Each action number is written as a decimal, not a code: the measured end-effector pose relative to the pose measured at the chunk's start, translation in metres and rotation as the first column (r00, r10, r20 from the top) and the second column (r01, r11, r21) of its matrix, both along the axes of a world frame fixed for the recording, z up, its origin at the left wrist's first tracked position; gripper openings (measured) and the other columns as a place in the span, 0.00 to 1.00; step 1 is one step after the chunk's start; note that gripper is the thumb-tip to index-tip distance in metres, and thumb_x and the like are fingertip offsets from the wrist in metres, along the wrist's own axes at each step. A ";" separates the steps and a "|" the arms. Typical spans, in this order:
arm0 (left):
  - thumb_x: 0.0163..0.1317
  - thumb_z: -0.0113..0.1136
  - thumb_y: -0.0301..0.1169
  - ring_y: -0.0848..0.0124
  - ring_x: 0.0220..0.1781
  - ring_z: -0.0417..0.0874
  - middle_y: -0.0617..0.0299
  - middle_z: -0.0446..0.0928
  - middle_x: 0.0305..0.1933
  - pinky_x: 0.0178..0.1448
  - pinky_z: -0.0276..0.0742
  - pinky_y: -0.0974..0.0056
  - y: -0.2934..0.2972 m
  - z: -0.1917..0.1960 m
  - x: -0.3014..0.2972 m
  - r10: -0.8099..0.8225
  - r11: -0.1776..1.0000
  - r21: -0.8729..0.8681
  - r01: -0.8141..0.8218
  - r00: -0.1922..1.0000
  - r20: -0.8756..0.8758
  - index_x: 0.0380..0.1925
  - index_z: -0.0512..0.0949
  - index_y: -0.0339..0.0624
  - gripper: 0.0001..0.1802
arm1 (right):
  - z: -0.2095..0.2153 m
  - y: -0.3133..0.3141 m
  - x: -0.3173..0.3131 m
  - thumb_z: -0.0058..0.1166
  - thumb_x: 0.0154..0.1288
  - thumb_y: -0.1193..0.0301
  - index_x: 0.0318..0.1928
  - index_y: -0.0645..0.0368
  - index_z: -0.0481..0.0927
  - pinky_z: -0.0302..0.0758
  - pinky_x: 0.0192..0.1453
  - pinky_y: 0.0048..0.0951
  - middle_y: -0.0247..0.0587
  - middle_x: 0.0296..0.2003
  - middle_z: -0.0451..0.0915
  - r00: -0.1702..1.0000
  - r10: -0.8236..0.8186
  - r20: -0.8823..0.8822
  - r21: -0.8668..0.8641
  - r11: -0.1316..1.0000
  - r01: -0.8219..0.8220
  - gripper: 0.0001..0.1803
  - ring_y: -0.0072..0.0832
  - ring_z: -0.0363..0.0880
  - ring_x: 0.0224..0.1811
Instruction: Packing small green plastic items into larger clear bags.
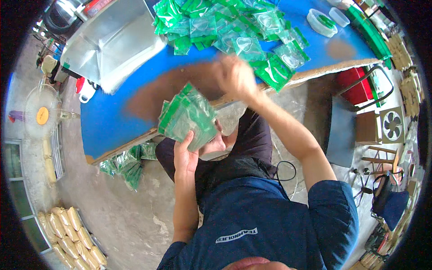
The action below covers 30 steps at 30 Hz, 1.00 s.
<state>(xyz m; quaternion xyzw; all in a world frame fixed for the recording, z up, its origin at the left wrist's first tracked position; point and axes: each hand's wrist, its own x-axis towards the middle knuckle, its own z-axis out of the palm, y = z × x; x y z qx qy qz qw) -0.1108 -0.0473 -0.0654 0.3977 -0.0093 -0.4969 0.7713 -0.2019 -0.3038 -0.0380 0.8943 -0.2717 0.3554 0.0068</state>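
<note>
My left hand grips a stack of clear plastic packets with green edges, held upright over the near edge of the blue table. My right hand is blurred by motion, reaching over the table toward a large loose pile of the same green packets. Whether it holds a packet I cannot tell. A few packets lie close beside it near the table's edge.
A shiny metal hopper stands at the table's far left. Two round clear lids lie at the far right. More green packets sit on the concrete floor under the table. A red crate and small fan are at right; tan sacks lower left.
</note>
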 end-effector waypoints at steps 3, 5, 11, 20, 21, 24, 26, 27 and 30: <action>0.62 0.63 0.23 0.64 0.62 0.76 0.59 0.75 0.59 0.68 0.71 0.56 0.017 -0.006 0.002 -0.016 0.995 -0.096 0.014 1.000 -0.020 0.61 0.68 0.37 0.27 | 0.007 -0.039 0.003 0.43 0.70 0.42 0.54 0.65 0.77 0.71 0.58 0.50 0.57 0.46 0.79 0.941 -0.287 -0.178 0.076 0.950 0.304 0.36 0.52 0.76 0.52; 0.61 0.63 0.23 0.64 0.62 0.76 0.59 0.74 0.59 0.68 0.71 0.55 0.026 -0.007 0.008 0.016 0.994 -0.110 -0.017 1.000 -0.012 0.61 0.68 0.37 0.27 | -0.014 -0.016 0.005 0.43 0.69 0.41 0.53 0.65 0.77 0.68 0.62 0.52 0.57 0.47 0.78 0.986 -0.003 -0.169 -0.153 0.988 -0.023 0.36 0.53 0.74 0.55; 0.60 0.65 0.23 0.64 0.63 0.75 0.58 0.74 0.60 0.68 0.70 0.55 0.034 0.001 0.028 0.100 0.994 -0.049 -0.096 0.992 0.073 0.61 0.68 0.37 0.29 | 0.013 0.062 0.005 0.49 0.71 0.55 0.37 0.66 0.75 0.73 0.45 0.43 0.53 0.32 0.76 0.787 0.586 0.193 0.597 0.566 -0.568 0.22 0.51 0.76 0.37; 0.60 0.65 0.23 0.65 0.60 0.77 0.60 0.75 0.58 0.65 0.73 0.57 0.030 -0.010 0.011 0.037 0.999 -0.031 -0.038 0.999 -0.020 0.61 0.69 0.38 0.28 | 0.013 -0.002 0.000 0.49 0.68 0.49 0.51 0.67 0.78 0.66 0.62 0.57 0.55 0.56 0.75 0.904 -0.332 -0.267 0.125 0.919 0.374 0.30 0.60 0.68 0.61; 0.60 0.65 0.23 0.65 0.60 0.77 0.60 0.75 0.58 0.65 0.73 0.57 0.032 -0.012 0.012 0.037 0.997 -0.062 -0.040 0.998 -0.042 0.61 0.69 0.39 0.28 | 0.010 0.012 -0.004 0.49 0.68 0.49 0.51 0.67 0.78 0.66 0.62 0.57 0.55 0.56 0.75 0.903 -0.334 -0.271 0.124 0.918 0.377 0.30 0.60 0.68 0.61; 0.60 0.65 0.23 0.65 0.60 0.76 0.60 0.75 0.58 0.65 0.73 0.57 0.031 -0.009 0.019 0.039 0.994 -0.105 -0.037 0.999 0.013 0.60 0.70 0.39 0.27 | 0.007 0.065 -0.004 0.50 0.69 0.54 0.49 0.66 0.79 0.65 0.66 0.52 0.54 0.53 0.77 0.958 0.280 -0.053 0.142 0.952 -0.271 0.25 0.56 0.70 0.60; 0.60 0.64 0.22 0.65 0.60 0.77 0.60 0.76 0.57 0.65 0.73 0.56 0.022 -0.011 0.021 0.035 0.996 -0.087 -0.033 0.999 0.017 0.60 0.69 0.39 0.27 | 0.005 0.078 0.002 0.51 0.69 0.61 0.46 0.65 0.80 0.68 0.64 0.47 0.57 0.46 0.79 0.763 0.624 0.169 0.405 0.662 -0.631 0.18 0.51 0.75 0.56; 0.60 0.64 0.22 0.65 0.60 0.77 0.60 0.76 0.57 0.65 0.73 0.56 0.019 -0.011 0.024 0.029 0.997 -0.069 -0.027 0.999 0.027 0.60 0.69 0.39 0.27 | 0.010 0.077 0.007 0.51 0.69 0.61 0.46 0.65 0.80 0.68 0.64 0.47 0.57 0.46 0.79 0.759 0.626 0.177 0.402 0.658 -0.637 0.18 0.51 0.75 0.56; 0.61 0.63 0.21 0.65 0.60 0.76 0.59 0.75 0.57 0.66 0.72 0.56 0.017 0.001 0.020 0.052 0.998 -0.020 -0.051 0.997 0.063 0.61 0.68 0.38 0.28 | 0.034 0.034 0.040 0.48 0.72 0.57 0.43 0.65 0.79 0.71 0.53 0.52 0.55 0.44 0.79 0.985 0.098 0.141 0.476 0.866 -0.154 0.20 0.51 0.76 0.51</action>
